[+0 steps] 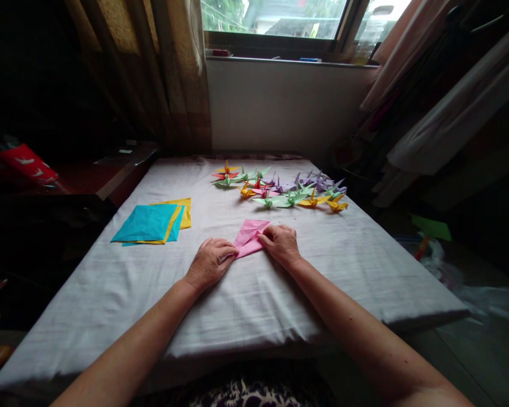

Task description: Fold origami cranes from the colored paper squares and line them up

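Note:
A partly folded pink paper (249,236) lies flat on the white cloth-covered table (280,294). My left hand (210,263) presses its near left point with curled fingers. My right hand (281,243) pinches the paper's right edge, fingers bent and together. Both hands rest on the table at its middle.
A stack of blue and yellow paper sheets (152,222) lies to the left. Several folded paper cranes (280,189) in many colours sit at the far side. A window (280,22) and curtains stand behind the table. Clutter fills the floor on both sides.

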### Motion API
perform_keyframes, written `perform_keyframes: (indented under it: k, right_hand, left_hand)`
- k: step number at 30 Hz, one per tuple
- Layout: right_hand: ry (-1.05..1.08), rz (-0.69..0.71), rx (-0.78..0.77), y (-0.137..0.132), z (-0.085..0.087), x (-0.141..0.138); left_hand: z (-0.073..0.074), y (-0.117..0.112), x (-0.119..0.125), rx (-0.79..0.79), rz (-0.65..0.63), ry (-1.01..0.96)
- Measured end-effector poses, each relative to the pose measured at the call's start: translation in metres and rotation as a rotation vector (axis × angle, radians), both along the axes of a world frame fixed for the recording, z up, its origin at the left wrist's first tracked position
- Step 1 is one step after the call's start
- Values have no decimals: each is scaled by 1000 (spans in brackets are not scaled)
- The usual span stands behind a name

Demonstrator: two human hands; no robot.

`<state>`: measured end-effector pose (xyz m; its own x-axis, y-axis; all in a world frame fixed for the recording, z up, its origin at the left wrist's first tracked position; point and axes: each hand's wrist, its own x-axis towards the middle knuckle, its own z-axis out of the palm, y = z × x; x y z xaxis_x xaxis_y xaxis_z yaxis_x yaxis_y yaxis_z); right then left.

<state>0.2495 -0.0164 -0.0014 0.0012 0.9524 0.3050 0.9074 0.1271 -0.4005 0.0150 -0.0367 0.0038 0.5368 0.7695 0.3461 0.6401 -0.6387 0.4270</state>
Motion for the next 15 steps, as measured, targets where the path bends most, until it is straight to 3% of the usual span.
perform_keyframes:
  k: [10, 15]
  right_hand:
    - [-33, -20, 34, -3, -5, -2]
    - [-59, 9, 39, -3, -5, -1]
  left_hand:
    - [0, -4, 1, -63, 45, 127]
    - [2, -6, 3, 17, -11, 252]
